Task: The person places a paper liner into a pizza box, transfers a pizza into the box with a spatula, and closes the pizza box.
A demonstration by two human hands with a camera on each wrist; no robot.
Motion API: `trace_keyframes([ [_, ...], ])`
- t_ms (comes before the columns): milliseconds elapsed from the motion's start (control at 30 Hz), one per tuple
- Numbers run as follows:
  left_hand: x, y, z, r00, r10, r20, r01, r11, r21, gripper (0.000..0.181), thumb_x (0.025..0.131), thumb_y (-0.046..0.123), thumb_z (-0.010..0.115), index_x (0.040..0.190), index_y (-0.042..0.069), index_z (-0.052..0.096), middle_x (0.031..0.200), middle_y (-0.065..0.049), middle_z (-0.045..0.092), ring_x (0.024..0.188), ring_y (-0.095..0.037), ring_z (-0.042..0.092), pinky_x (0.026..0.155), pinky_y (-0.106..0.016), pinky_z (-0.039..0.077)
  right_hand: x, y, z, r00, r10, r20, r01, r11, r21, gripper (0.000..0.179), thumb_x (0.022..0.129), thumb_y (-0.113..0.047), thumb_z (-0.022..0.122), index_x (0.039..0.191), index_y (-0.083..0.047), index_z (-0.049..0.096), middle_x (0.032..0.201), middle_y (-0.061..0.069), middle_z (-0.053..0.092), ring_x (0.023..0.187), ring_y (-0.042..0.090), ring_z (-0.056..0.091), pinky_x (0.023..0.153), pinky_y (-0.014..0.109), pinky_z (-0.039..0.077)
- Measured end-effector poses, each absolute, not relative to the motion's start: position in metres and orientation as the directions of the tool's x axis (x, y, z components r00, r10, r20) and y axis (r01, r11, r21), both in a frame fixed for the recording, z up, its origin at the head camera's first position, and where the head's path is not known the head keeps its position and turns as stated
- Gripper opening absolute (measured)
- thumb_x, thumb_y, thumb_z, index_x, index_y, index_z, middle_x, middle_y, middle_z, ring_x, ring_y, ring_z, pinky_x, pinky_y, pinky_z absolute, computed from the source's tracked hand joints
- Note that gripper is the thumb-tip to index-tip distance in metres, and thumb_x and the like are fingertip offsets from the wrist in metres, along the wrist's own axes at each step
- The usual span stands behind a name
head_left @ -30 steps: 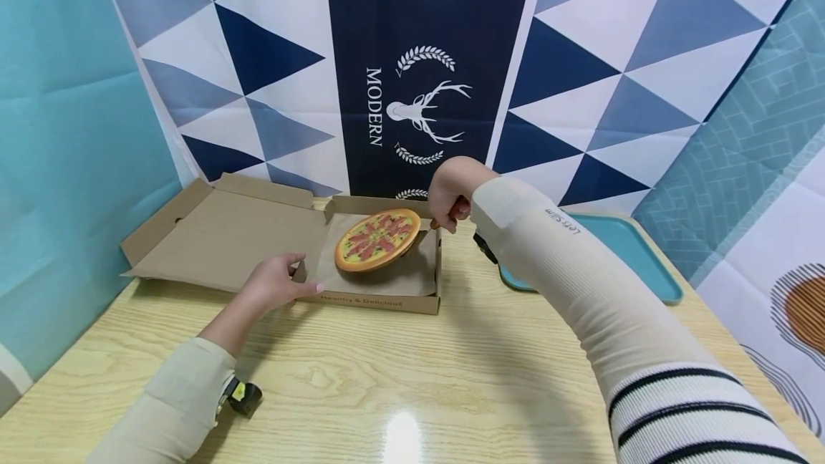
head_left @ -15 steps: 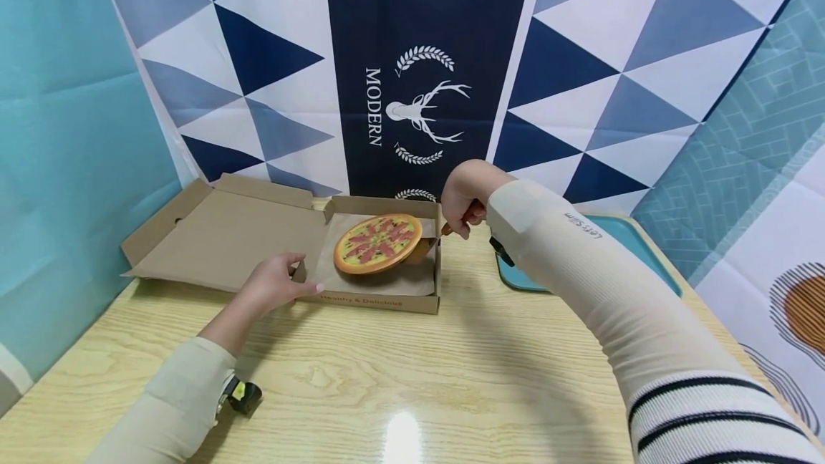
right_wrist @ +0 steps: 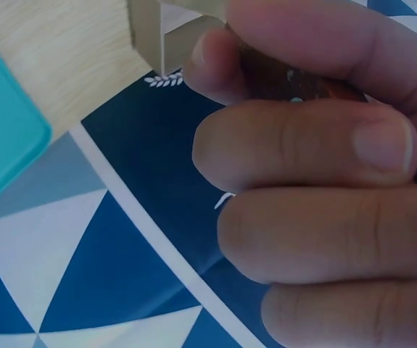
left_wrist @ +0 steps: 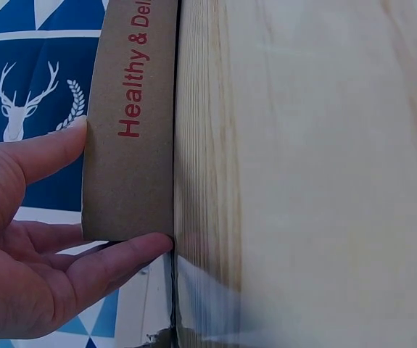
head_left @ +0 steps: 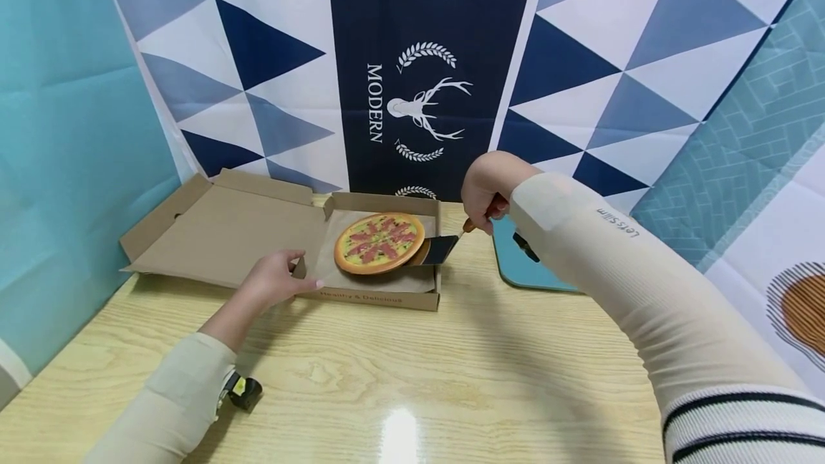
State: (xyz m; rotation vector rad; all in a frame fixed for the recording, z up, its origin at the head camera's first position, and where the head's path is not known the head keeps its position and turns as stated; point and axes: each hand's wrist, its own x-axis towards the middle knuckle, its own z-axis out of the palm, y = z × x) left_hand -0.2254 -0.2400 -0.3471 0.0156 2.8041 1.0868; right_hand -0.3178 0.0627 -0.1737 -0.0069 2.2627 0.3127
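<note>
A round pizza [head_left: 379, 242] with red topping strips lies on the paper liner in the open cardboard pizza box [head_left: 380, 298]. My left hand [head_left: 273, 280] holds the box's front left corner; in the left wrist view its thumb [left_wrist: 56, 148] rests at the wall's upper edge, with fingers at the side. My right hand [head_left: 485, 188] grips the wooden handle of a spatula [head_left: 442, 250]. The black blade crosses the box's right wall, its tip close to the pizza's right edge. The right wrist view shows curled fingers round the dark brown handle [right_wrist: 295, 83].
The box lid [head_left: 228, 231] lies folded open to the left. A teal tray [head_left: 531, 263] sits on the wooden table [head_left: 361, 378] at the right, partly hidden by the right sleeve. A patterned cloth [head_left: 283, 56] hangs close behind the box.
My right hand has moved right, drawing the spatula out from under the pizza, so more of its blade shows. The pizza now sits flatter. The left hand has stayed at the box corner.
</note>
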Motion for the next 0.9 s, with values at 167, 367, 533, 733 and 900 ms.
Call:
trace_keyframes([
  [167,-0.225,-0.239,-0.345,-0.991,0.063,-0.122,-0.035,0.741,0.67,0.08,0.088,0.03,0.074,0.146,-0.008,0.034,0.14,-0.035,0.043,0.129,-0.047,0.041,0.104,-0.056,0.038,-0.31,0.066,-0.167,-0.679,0.146,-0.719,-0.046,0.969,0.241,0.009,0.088,-0.009,0.068,0.092,-0.01,0.075,0.054,-0.006,0.033,0.043,0.005,0.027,0.048,0.018,0.029],
  [367,-0.224,-0.239,-0.344,-0.99,0.068,-0.121,-0.031,0.74,0.672,0.079,0.088,0.029,0.074,0.145,-0.009,0.035,0.139,-0.036,0.043,0.129,-0.048,0.041,0.103,-0.056,0.039,-0.301,0.068,-0.161,-0.731,0.168,-0.661,-0.011,0.966,0.257,0.007,0.082,-0.005,0.073,0.087,-0.009,0.074,0.055,-0.005,0.036,0.044,0.006,0.031,0.049,0.018,0.031],
  [533,-0.223,-0.239,-0.344,-0.99,0.072,-0.125,-0.032,0.736,0.677,0.079,0.088,0.029,0.074,0.146,-0.009,0.034,0.139,-0.036,0.042,0.129,-0.048,0.041,0.103,-0.056,0.039,-0.295,0.066,-0.156,-0.753,0.17,-0.636,-0.041,0.952,0.303,0.009,0.079,-0.004,0.074,0.075,-0.011,0.071,0.056,-0.004,0.037,0.045,0.007,0.033,0.05,0.02,0.033],
  [733,-0.224,-0.24,-0.345,-0.989,0.077,-0.124,-0.027,0.738,0.674,0.08,0.088,0.03,0.074,0.145,-0.009,0.035,0.139,-0.036,0.043,0.129,-0.048,0.041,0.103,-0.056,0.039,-0.29,0.06,-0.152,-0.761,0.176,-0.624,-0.078,0.931,0.357,0.014,0.079,-0.001,0.073,0.071,-0.013,0.07,0.055,-0.004,0.037,0.046,0.007,0.035,0.051,0.021,0.035],
  [900,-0.224,-0.239,-0.346,-0.99,0.077,-0.121,-0.023,0.747,0.664,0.081,0.087,0.03,0.075,0.145,-0.009,0.035,0.138,-0.036,0.043,0.128,-0.048,0.041,0.103,-0.056,0.039,-0.285,0.056,-0.146,-0.777,0.158,-0.61,-0.139,0.902,0.41,0.017,0.078,-0.002,0.073,0.068,-0.015,0.069,0.055,-0.005,0.039,0.049,0.008,0.039,0.056,0.023,0.04],
])
